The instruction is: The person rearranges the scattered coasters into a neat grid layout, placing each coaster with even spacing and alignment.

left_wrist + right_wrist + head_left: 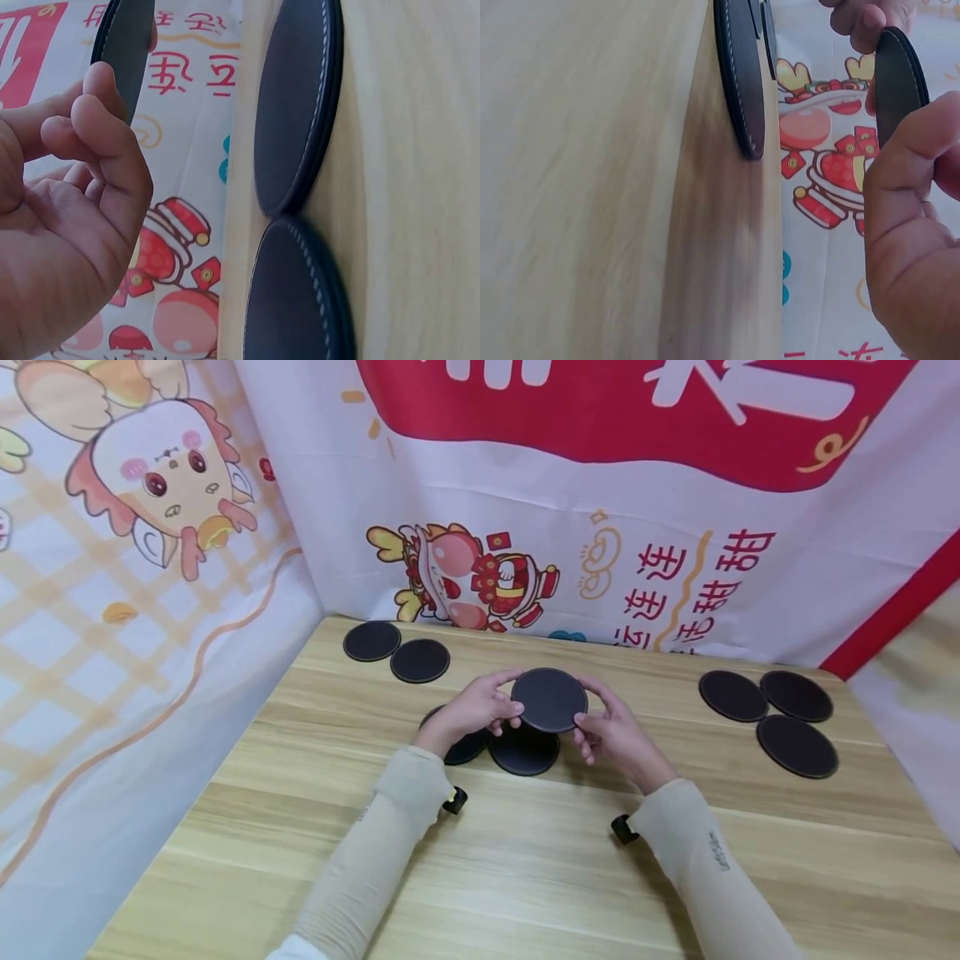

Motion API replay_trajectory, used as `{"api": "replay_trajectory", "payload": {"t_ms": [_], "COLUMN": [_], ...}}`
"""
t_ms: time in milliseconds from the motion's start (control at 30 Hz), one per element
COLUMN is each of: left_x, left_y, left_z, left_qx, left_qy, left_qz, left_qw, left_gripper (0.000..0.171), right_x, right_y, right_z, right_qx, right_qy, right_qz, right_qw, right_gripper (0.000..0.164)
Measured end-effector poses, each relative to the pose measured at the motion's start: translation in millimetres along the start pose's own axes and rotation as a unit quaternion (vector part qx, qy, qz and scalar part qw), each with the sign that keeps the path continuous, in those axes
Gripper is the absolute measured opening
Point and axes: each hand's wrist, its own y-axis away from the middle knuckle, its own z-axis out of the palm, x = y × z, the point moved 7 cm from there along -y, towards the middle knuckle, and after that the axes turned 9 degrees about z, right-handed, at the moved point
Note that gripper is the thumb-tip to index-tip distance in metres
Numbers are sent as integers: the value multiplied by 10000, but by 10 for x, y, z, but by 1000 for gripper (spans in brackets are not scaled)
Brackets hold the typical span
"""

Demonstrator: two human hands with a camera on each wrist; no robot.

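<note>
Dark disc (553,700) noted at the centre of the frame, raised off the desk (510,860). Its left rim is pinched by the left grip (480,708) and its right rim by the right grip (617,739); on each side, thumb and fingers are parted by little more than the disc's thickness, and nothing else is held. The step in hand is judged to be two-handed positioning of this disc. For any lowering, an even descent and a matched release of both rims would be called for; whether the disc is fully level cannot be told. Below it in the frame, a lower disc (527,753) is partly overlapped by it, and a half-hidden disc (467,748) is covered in part by the left grip; these are judged the likeliest obstruction, since room beneath is taken up. In the left wrist view, stitched edges are seen on two discs lying on the desk, their rims apparently meeting. A pair of discs (420,661) is recorded at the upper left of the desk, and three discs (797,746) are clustered at the right of the frame, well apart from the work. The desk is backed by a printed cloth (330,485).
</note>
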Motion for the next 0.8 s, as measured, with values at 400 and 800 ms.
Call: {"api": "replay_trajectory", "payload": {"t_ms": [400,800], "left_x": [-54,-164], "left_y": [-98,-179], "left_z": [258,599], "left_qx": [-63,54], "left_qy": [-172,-76], "left_qz": [-298,-841], "left_qw": [9994,9964], "left_gripper": [66,69], "right_x": [78,254], "right_y": [125,265], "right_z": [-205,-449], "right_qx": [136,421], "right_qy": [202,442], "right_qz": [54,382], "right_qw": [9997,9974], "right_gripper": [66,66]}}
